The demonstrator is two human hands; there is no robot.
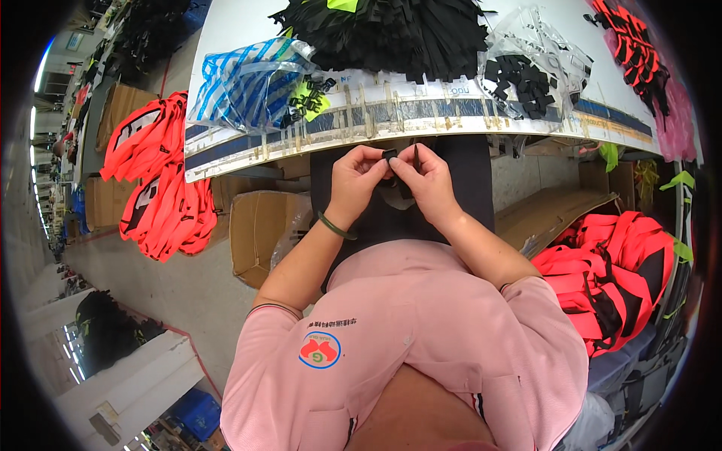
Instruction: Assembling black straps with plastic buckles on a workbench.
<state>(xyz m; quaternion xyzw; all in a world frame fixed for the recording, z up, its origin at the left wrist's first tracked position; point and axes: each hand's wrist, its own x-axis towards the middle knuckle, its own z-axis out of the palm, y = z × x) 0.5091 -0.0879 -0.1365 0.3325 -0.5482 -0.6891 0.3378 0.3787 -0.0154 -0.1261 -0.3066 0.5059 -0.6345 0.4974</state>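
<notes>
Just below the near table edge, my left hand [356,183] and my right hand [431,184] meet fingertip to fingertip. Between them they pinch a small black piece [389,154], too small to tell its exact kind. A narrow black strap [417,155] sticks up from between my right fingers, and some of it seems to hang below the hands. Both hands are closed. On the table in front lies a large heap of black straps [383,37]. To its right is a clear plastic bag [564,64] with small black pieces [520,84] in it.
A blue-and-white striped plastic bag [244,86] lies at the table's left. The table edge [429,124] carries worn tape. Bright coral strapped bundles [169,210] hang at the left; more coral bundles [609,278] are piled at the right. Cardboard boxes [259,229] stand under the table.
</notes>
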